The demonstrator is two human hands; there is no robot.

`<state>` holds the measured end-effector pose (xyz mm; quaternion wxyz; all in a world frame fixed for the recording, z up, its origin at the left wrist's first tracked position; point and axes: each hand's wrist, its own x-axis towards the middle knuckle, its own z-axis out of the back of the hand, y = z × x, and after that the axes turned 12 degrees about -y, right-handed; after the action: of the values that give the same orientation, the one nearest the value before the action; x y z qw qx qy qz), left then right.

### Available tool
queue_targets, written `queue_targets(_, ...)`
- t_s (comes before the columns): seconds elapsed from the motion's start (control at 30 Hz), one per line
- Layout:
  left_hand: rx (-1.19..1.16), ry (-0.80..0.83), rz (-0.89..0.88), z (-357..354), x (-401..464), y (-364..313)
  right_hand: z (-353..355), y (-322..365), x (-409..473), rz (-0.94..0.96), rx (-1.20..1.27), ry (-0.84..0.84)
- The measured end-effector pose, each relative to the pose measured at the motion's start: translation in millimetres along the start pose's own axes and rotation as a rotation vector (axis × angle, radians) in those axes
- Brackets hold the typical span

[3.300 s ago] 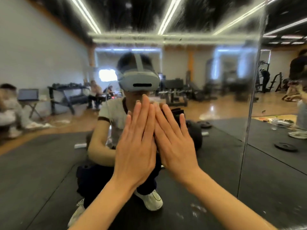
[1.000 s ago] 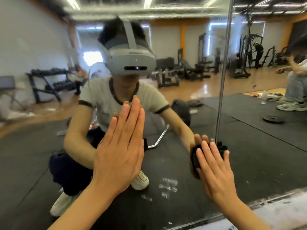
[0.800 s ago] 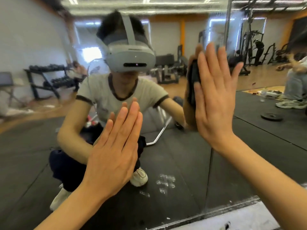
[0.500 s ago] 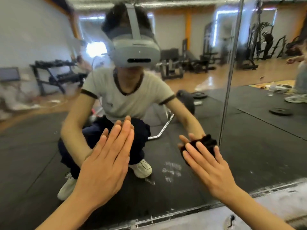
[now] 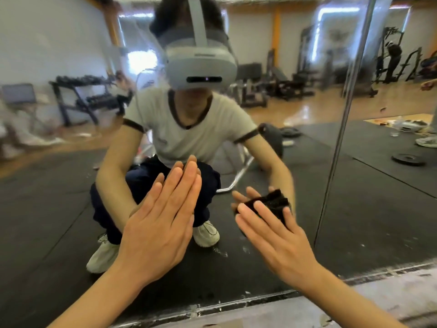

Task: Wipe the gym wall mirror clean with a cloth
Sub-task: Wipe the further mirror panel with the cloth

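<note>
A gym fills the wall mirror (image 5: 71,209): white walls with orange trim, pale wooden flooring, dark rubber mats, a rack of dumbbells (image 5: 87,98) at left and weight machines (image 5: 387,60) at right, all seen as reflections. A vertical seam (image 5: 340,129) divides the glass into two panels, and a worn metal strip (image 5: 272,298) with flaking white specks runs along its lower edge above a pale floor. The reflection shows a person crouching close to the glass in a light T-shirt with dark trim, dark trousers and white shoes, wearing a grey headset (image 5: 201,60); small lettering on the headset front and a small mark on the shirt chest are too blurred to read. A chrome bar (image 5: 238,178) and a dark round weight (image 5: 272,140) lie on the mat behind the person, with a weight plate (image 5: 408,159) farther right. The left hand (image 5: 160,223) is spread flat against the left panel, fingers straight and together, holding nothing. The right hand (image 5: 276,240) presses a small black cloth (image 5: 267,204) against the same panel with flat, straight fingers, low down and just left of the seam; the cloth shows above and between the fingertips. Faint smears (image 5: 220,253) mark the glass below and between the two hands
</note>
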<state>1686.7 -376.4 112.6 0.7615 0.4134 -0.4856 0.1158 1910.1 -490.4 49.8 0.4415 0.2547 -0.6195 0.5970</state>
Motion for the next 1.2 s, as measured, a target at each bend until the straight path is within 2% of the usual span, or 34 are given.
queue_targets(0.07, -0.001, 0.007, 0.0, 0.5, 0.6, -0.1, 1.0, -15.4, 14.4, 0.051, -0.014, -0.024)
queue_targets(0.1, -0.007, 0.009, 0.0, 0.9, 0.4, -0.5, 0.4, -28.4, 36.9, 0.003, -0.009, -0.078)
queue_targets(0.2, -0.006, 0.005, 0.007, 0.1, 0.4, -0.4, -2.9, -74.9, 122.4, -0.382, 0.073, -0.313)
queue_targets(0.27, -0.006, -0.003, 0.008, 0.0, 0.4, -0.6, -6.2, -78.4, 142.9, -0.521, 0.095, -0.403)
queue_targets(0.33, -0.007, -0.009, 0.014, -0.3, 0.7, -0.9, -8.0, -50.4, 112.8, -0.487, 0.079, -0.348)
queue_targets(0.43, -0.021, -0.008, 0.019, 0.5, 1.7, -1.4, -5.6, 2.5, 8.4, -0.254, 0.01, -0.112)
queue_targets(0.5, -0.032, 0.002, 0.018, 1.9, 1.6, -0.8, 1.0, 0.8, -25.3, -0.095, -0.015, -0.014)
queue_targets(0.53, -0.031, 0.005, 0.02, 2.4, 1.9, -0.8, 1.5, -12.8, -19.7, -0.062, -0.03, -0.017)
queue_targets(0.57, -0.034, 0.006, 0.02, 2.6, 2.2, -1.2, 1.9, -28.8, -3.0, -0.098, -0.034, -0.043)
queue_targets(0.67, -0.056, 0.006, 0.03, 1.9, 1.7, -1.5, 2.7, -78.1, 70.4, -0.436, 0.076, -0.245)
queue_targets(0.73, -0.07, -0.001, 0.037, 1.7, 1.2, -1.3, 0.9, -84.6, 89.0, -0.545, 0.086, -0.338)
queue_targets(0.8, -0.095, -0.007, 0.04, 3.2, 2.0, -1.1, -2.6, -66.6, 65.1, -0.58, 0.075, -0.339)
queue_targets(0.87, -0.136, -0.002, 0.026, 6.1, 1.3, 0.5, -4.4, -35.5, 13.4, -0.579, 0.052, -0.258)
queue_targets(0.93, -0.178, 0.03, 0.032, 12.4, -7.1, 5.8, 0.2, -12.5, -31.5, -0.513, 0.025, -0.137)
queue_targets(1.0, -0.184, 0.042, 0.064, 23.2, -23.2, 16.9, 5.4, -13.3, -39.1, -0.428, 0.02, -0.094)
queue_targets(1.07, -0.169, 0.026, 0.078, 33.1, -41.2, 32.0, 4.8, -30.0, -7.9, -0.414, 0.039, -0.149)
queue_targets(1.13, -0.128, 0.028, 0.132, 32.2, -64.6, 51.4, -0.1, -49.2, 48.4, -0.55, 0.066, -0.259)
queue_targets(1.2, -0.087, 0.095, 0.278, 25.4, -85.1, 69.2, -6.6, -49.7, 91.6, -0.694, 0.078, -0.37)
